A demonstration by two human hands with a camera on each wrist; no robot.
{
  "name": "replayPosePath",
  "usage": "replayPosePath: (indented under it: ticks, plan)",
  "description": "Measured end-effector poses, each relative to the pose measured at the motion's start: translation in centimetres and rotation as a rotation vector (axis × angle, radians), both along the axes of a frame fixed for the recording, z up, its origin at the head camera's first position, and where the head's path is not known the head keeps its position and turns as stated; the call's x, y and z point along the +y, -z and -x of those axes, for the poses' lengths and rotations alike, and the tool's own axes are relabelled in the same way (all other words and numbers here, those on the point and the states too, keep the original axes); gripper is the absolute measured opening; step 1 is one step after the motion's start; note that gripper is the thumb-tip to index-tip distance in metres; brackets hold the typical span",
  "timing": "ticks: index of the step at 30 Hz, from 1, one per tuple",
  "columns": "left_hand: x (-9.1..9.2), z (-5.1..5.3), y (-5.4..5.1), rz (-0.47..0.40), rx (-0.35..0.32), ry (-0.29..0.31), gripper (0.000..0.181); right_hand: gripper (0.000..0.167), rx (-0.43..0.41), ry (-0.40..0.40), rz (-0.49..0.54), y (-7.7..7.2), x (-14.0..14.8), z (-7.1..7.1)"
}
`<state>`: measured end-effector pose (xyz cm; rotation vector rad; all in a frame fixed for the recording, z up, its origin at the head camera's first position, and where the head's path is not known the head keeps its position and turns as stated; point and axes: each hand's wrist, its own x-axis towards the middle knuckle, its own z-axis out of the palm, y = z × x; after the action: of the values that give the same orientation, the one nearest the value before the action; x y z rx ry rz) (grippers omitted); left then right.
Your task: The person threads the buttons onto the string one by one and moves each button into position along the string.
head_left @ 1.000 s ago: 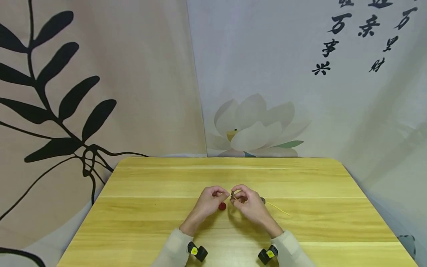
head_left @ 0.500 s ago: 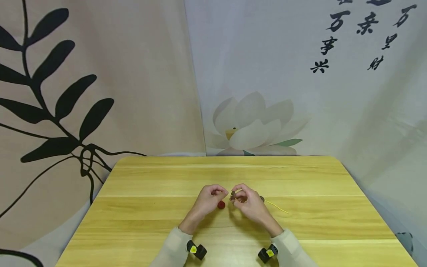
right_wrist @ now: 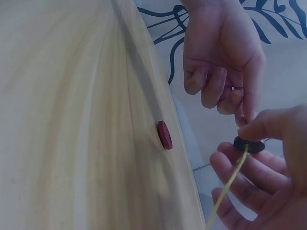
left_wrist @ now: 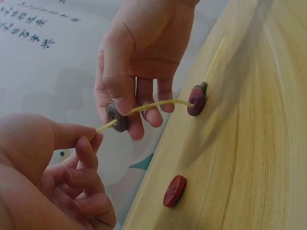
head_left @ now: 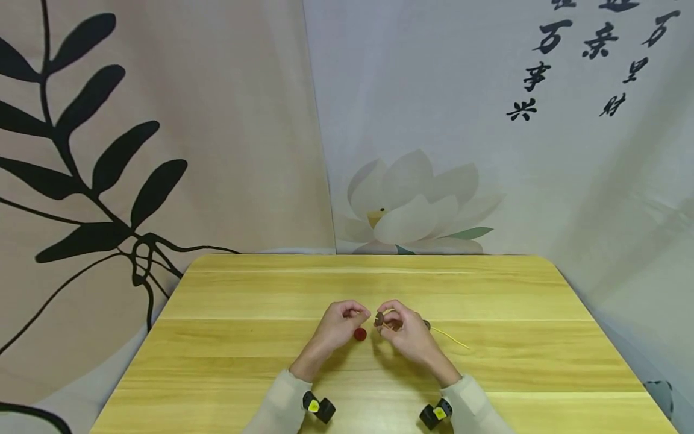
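My right hand (head_left: 409, 334) pinches a dark four-hole-looking button (left_wrist: 113, 114) between thumb and fingers, above the table. A yellow string (left_wrist: 163, 102) passes through that button. Between thumb and forefinger, my left hand (head_left: 337, 325) pinches the short string end that comes out on its side. Beyond my right fingers the string runs to a maroon button (left_wrist: 196, 101) with a darker button (left_wrist: 204, 87) behind it, both by the table surface. On the table below my left fingertips lies a loose red button (left_wrist: 174, 190), apart from the string.
The pale wooden table (head_left: 260, 349) extends around both hands. A loose yellow string tail (head_left: 452, 339) lies on it to the right of my right hand. Behind the far edge hangs a printed curtain (head_left: 244, 120). Each wrist carries a small black camera (head_left: 325, 410).
In the head view, the button in my right fingers has turned and shows more of its round face. Both hands stay in nearly the same place.
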<state>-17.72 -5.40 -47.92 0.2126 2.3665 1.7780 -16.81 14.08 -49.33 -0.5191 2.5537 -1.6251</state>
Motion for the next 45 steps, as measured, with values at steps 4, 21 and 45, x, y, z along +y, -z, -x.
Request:
replayPosePath:
  ticks: [4, 21, 45]
  plan:
    - [0.0, 0.0, 0.0, -0.001, -0.003, -0.001, 0.018, 0.027, -0.001, 0.002, 0.009, -0.1, 0.0, 0.0]
    - [-0.2, 0.0, 0.1, -0.005, -0.001, -0.001, 0.021, 0.026, 0.026, 0.016, -0.035, -0.2, 0.3, 0.0]
    - [-0.5, -0.1, 0.2, -0.006, -0.032, 0.004, 0.024, 0.027, 0.031, 0.033, -0.045, -0.6, 1.2, 0.2]
